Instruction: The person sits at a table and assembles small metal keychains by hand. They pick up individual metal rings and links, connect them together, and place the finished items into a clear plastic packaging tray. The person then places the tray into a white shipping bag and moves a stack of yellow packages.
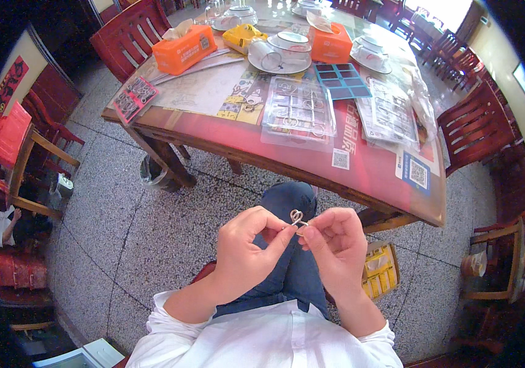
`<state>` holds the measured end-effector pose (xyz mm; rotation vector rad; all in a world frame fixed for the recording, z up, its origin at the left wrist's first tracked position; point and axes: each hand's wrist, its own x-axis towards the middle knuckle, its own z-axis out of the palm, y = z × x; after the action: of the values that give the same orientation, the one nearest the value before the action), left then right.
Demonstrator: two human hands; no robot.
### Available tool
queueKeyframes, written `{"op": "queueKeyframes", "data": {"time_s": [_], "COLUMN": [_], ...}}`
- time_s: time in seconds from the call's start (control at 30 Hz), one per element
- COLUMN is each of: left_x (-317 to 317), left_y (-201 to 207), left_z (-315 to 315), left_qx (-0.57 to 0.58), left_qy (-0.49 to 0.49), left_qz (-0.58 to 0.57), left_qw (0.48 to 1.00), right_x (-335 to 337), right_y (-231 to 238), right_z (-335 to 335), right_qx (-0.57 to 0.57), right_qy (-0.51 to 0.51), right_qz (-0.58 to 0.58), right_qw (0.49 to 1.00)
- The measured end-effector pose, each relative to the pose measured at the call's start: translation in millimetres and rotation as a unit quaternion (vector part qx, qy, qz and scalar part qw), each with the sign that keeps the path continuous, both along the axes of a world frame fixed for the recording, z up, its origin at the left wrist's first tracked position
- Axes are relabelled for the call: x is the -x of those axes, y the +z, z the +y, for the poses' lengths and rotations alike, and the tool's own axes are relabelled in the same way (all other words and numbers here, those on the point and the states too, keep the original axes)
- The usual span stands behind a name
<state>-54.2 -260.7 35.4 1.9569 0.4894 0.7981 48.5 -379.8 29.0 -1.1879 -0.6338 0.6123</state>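
Above my lap, both hands meet at a small metal wire puzzle (296, 216) of bent, looped silver wire. My left hand (251, 242) pinches one side of it between thumb and forefinger. From the other side, my right hand (334, 245) grips it with thumb and fingertips, the remaining fingers curled. Parts of the wire are covered by the fingertips, so how its pieces link cannot be made out. On the table ahead, a clear plastic tray (299, 110) holds several metal wire pieces. A pink-backed pack (135, 99) of similar metal pieces lies at the table's left corner.
The table (225, 136) also bears a blue compartment tray (343, 81), another clear pack (391, 113), two orange tissue boxes (184, 49), a yellow packet (243, 38) and wrapped dishes (281, 54). A carton of yellow packs (380, 270) stands on the floor at right. Red chairs (480, 126) surround the table.
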Motion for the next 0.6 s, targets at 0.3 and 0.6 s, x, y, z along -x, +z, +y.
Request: {"op": "queueKeyframes", "data": {"time_s": [0.3,0.6], "left_x": [3.9,6.1], "left_y": [7.7,6.5], "left_z": [3.8,-3.3], "left_qx": [-0.003,-0.073], "left_qy": [-0.007,0.027], "left_qz": [0.002,0.013], "left_qw": [1.000,0.997], "right_x": [-10.2,1.3], "right_y": [1.1,0.2], "right_z": [-1.2,0.0], "right_qx": [0.036,0.001], "right_qy": [-0.095,-0.174], "right_qz": [-0.123,-0.518], "right_qw": [0.987,0.838]}}
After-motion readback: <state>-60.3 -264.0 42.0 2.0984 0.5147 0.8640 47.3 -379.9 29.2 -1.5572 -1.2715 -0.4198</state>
